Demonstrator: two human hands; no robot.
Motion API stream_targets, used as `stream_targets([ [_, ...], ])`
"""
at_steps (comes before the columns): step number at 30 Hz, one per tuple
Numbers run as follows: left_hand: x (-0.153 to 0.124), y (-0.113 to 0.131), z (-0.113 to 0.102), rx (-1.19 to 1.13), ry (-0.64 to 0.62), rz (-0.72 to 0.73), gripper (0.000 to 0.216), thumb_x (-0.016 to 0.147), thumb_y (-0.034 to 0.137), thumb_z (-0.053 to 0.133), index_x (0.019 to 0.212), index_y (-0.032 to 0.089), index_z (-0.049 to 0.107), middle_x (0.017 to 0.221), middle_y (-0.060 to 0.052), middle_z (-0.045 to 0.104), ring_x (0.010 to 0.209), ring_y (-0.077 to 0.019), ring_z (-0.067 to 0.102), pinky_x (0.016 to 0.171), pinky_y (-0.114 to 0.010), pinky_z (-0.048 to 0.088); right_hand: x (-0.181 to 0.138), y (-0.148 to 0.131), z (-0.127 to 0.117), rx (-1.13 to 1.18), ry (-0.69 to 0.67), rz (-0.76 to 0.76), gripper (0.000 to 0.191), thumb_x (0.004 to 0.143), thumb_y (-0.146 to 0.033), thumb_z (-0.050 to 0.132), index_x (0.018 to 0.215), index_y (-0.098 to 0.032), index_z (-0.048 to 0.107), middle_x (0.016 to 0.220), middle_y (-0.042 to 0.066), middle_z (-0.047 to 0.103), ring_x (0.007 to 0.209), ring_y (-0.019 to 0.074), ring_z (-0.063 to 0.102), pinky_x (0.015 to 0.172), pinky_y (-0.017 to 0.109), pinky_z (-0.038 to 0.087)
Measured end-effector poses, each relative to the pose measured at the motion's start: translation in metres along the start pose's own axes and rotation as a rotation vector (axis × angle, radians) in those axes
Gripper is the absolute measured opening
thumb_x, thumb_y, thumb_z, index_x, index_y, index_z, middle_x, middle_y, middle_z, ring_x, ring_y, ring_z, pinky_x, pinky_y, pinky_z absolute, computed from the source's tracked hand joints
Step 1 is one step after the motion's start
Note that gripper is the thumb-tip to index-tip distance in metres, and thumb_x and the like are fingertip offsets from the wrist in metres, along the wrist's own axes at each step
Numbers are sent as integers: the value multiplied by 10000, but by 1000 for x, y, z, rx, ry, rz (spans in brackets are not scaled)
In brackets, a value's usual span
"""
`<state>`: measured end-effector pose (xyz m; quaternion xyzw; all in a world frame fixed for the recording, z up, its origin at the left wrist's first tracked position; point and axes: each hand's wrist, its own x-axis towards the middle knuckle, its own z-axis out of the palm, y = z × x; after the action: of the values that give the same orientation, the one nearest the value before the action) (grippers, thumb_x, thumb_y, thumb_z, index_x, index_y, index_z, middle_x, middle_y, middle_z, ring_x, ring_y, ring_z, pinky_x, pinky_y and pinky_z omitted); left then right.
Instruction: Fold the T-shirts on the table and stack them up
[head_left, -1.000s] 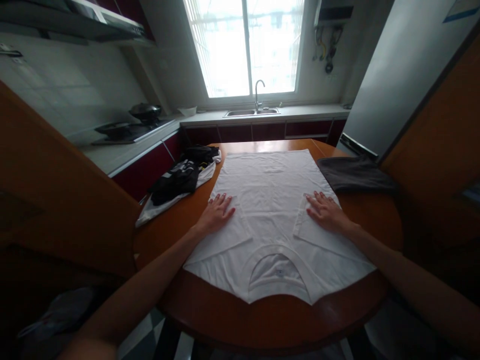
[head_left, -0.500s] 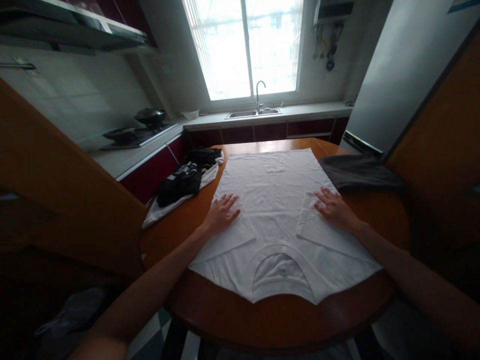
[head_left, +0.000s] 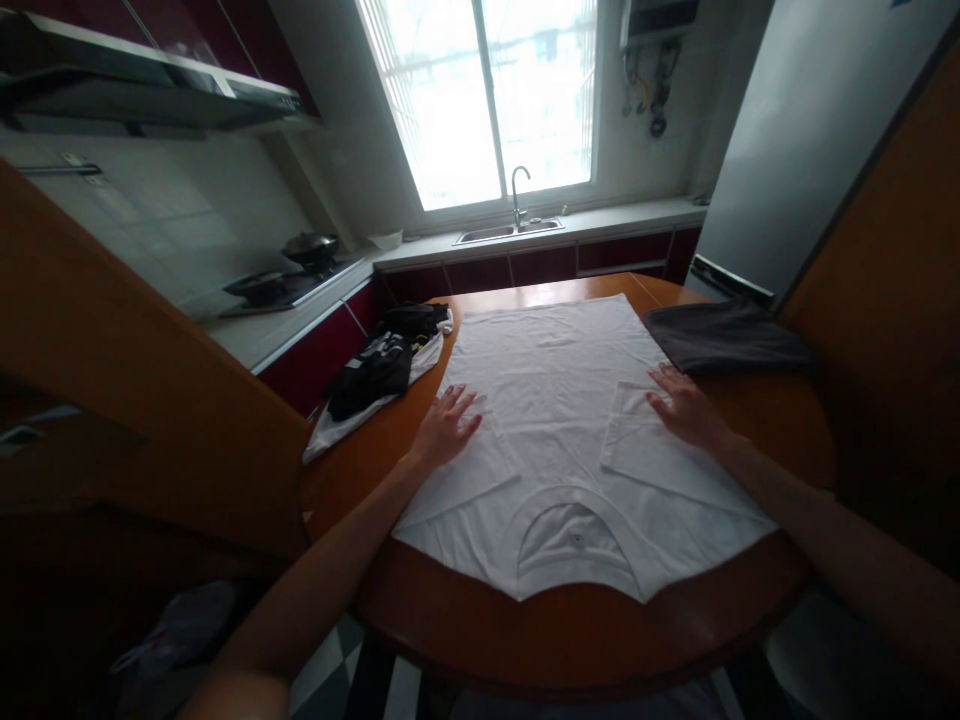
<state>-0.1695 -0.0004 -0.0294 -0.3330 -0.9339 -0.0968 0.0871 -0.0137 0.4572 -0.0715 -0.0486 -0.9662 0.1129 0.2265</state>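
Hands flat, fingers spread, gripping nothing: left hand (head_left: pixel 445 428) and right hand (head_left: pixel 684 407) press white T-shirt (head_left: pixel 559 400); neck label (head_left: pixel 576 538) unreadable.

1. Home kitchen, w/ a round wooden table (head_left: pixel 570 640) in the middle.
2. Sink (head_left: pixel 510 232) w/ curved tap (head_left: pixel 517 190) sits under a big bright window (head_left: pixel 487 95), set in a long pale worktop (head_left: pixel 622 215).
3. Stove (head_left: pixel 289 282) on the left carries a dark pot (head_left: pixel 309 246); extractor hood (head_left: pixel 150 85) hangs above it.
4. Dark red cabinet fronts (head_left: pixel 525 268) run below the worktop.
5. Tall grey fridge (head_left: pixel 795 140) stands on the right.
6. Clothes lie on the table: lived-in, domestic room.
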Motion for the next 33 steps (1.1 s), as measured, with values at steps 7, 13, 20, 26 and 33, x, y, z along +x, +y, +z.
stream_targets([
  [7, 0, -2, 7, 28, -190, -17, 666, 1021, 609, 307, 1582, 252, 351, 1657, -125, 277, 1537, -350, 201, 1212, -589, 174, -5, 2, 8, -118, -143, 41, 585, 1003, -454, 342, 1403, -96, 573, 1517, 198, 495, 1440, 324, 417, 1182, 511, 327],
  [13, -1, 2, 2, 4, -123, 2, 638, 1020, 574, 354, 1566, 247, 388, 1650, -124, 294, 1533, -338, 224, 1212, -588, 201, -4, -10, -3, -93, -51, -21, 610, 1005, -443, 351, 1459, -68, 509, 1560, 216, 428, 1467, 325, 374, 1197, 510, 300],
  [20, -7, 11, 2, -14, -207, 38, 675, 1017, 605, 329, 1576, 229, 372, 1670, -112, 228, 1548, -328, 168, 1232, -550, 165, -9, -22, 1, -4, -231, -137, 589, 1016, -422, 327, 1532, -161, 435, 1592, 150, 398, 1496, 284, 327, 1202, 521, 294],
  [26, -8, 11, 2, -7, -205, 34, 684, 1010, 632, 318, 1580, 256, 361, 1674, -84, 221, 1551, -310, 164, 1235, -528, 171, -8, -21, 0, -9, -260, -127, 606, 1023, -442, 313, 1520, -124, 449, 1596, 173, 381, 1503, 288, 310, 1214, 508, 277],
  [33, -8, 13, -1, -32, -224, 23, 688, 1011, 635, 319, 1586, 259, 349, 1679, -87, 202, 1554, -314, 147, 1240, -542, 142, -9, -16, 5, -18, -259, -139, 610, 1030, -449, 293, 1522, -122, 444, 1601, 170, 375, 1500, 291, 317, 1204, 520, 292],
])
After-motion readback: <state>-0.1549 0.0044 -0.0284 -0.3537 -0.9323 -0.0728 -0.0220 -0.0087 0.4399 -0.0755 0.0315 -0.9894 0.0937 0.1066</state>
